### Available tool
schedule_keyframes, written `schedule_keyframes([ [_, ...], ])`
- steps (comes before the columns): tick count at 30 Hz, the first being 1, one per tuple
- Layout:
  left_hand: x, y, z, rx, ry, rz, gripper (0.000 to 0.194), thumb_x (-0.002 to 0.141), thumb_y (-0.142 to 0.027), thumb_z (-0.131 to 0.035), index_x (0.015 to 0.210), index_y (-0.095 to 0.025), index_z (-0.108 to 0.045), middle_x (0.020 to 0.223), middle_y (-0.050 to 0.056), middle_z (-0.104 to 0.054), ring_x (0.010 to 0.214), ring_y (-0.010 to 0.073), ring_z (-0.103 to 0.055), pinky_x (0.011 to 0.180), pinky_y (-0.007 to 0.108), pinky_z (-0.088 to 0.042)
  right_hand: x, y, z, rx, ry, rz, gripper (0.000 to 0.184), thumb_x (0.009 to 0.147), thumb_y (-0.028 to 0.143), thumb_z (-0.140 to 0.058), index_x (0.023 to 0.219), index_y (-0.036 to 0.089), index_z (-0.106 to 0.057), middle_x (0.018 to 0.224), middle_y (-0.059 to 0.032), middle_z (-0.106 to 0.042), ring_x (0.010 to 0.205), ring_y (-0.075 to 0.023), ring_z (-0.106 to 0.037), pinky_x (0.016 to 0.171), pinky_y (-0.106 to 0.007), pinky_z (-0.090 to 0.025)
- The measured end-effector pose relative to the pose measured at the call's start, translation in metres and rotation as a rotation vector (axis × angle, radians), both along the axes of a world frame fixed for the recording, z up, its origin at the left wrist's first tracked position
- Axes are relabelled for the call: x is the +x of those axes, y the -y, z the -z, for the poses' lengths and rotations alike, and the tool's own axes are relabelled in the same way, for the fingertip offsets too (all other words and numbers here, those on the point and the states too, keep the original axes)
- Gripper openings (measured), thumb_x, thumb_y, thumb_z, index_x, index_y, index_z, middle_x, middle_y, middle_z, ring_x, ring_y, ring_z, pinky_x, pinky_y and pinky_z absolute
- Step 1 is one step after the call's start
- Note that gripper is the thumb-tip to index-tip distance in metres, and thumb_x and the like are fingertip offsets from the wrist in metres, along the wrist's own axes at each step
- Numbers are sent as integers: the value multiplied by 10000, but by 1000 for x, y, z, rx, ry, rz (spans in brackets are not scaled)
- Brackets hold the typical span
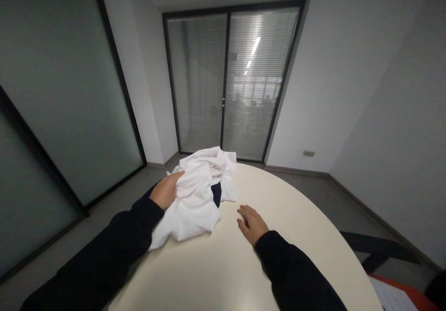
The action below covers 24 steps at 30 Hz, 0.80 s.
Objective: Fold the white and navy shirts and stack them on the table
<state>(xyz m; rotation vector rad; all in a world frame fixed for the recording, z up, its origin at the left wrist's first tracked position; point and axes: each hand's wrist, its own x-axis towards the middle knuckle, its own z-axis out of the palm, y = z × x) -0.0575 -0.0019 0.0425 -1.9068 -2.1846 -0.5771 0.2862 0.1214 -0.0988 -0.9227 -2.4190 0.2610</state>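
Observation:
A crumpled heap of white cloth lies on the left part of the round table, its folds too bunched to show what garment it is. Dark navy cloth shows through a gap in the white and again at the heap's left side. My left hand is closed on the left side of the white cloth, its fingers together and the thumb hidden. To the right of the heap, apart from it, my right hand hovers low over the tabletop, holding nothing, thumb and fingers apart.
The pale round table curves away to the right. Beyond it stands a glazed double door with blinds. Frosted glass panels line the left. At lower right are a dark chair part and paper on something red.

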Motion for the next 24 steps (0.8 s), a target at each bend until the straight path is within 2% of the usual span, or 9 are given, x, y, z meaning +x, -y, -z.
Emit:
schedule_keyframes([
  [3,-12,-6,-9,2,-97,-4,508,824,-76,-427,1261,-273,-594,1219,45,-624,1084,251,-582,965,363,-443,3,1,3,-1,-21,-4,314,856,253,-508,1133,165,-627,1270,-137,-622,1266,-279,-509,1087,-484,-399],
  [6,-11,-9,12,-87,-101,-13,605,746,8,-419,1265,-244,-601,1303,67,-572,1142,242,-563,989,352,-437,6,5,5,6,-12,-3,311,860,244,-499,1126,155,-633,1276,-138,-620,1265,-277,-510,1086,-474,-402],
  [9,-7,-11,27,-149,-29,-14,623,736,2,-426,1291,-232,-583,1387,79,-499,1254,241,-499,1036,348,-409,10,7,3,-3,-3,-22,323,858,247,-501,1133,147,-637,1291,-146,-611,1276,-277,-502,1083,-465,-408],
  [11,0,-13,22,-146,-17,-66,541,768,-68,-471,1266,-232,-603,1435,88,-449,1313,281,-439,1078,406,-368,15,6,1,-13,2,-49,328,853,257,-507,1133,152,-641,1294,-146,-610,1276,-276,-504,1076,-467,-414],
  [13,15,-17,8,-93,-32,-129,432,822,-179,-504,1237,-215,-620,1471,106,-406,1347,332,-383,1100,484,-321,22,4,-1,-12,19,-65,336,845,270,-515,1134,158,-644,1291,-147,-613,1261,-279,-517,1061,-475,-425],
  [17,65,-30,-14,147,-77,-161,429,895,-319,-476,1278,-150,-567,1497,168,-363,1387,377,-291,1124,557,-241,37,-1,-7,23,61,-45,357,828,297,-533,1137,160,-651,1278,-148,-621,1213,-281,-546,1036,-472,-438],
  [20,106,-41,-6,226,-58,18,431,900,-301,-481,1306,-166,-534,1514,133,-351,1427,358,-224,1158,554,-190,50,-6,-12,33,103,-41,363,838,323,-530,1148,181,-656,1267,-128,-631,1195,-269,-557,1023,-452,-447],
  [22,129,-47,12,204,-45,247,411,910,-273,-465,1304,-174,-529,1491,122,-392,1421,312,-264,1172,517,-207,59,-12,-14,43,129,-28,372,847,344,-524,1156,188,-659,1265,-121,-634,1186,-268,-562,1020,-447,-448],
  [24,146,-51,40,101,-37,490,438,913,-283,-474,1337,-174,-497,1468,122,-430,1385,268,-345,1157,457,-288,66,-18,-12,59,134,18,391,847,359,-521,1168,183,-659,1274,-124,-629,1188,-272,-561,1029,-451,-440],
])
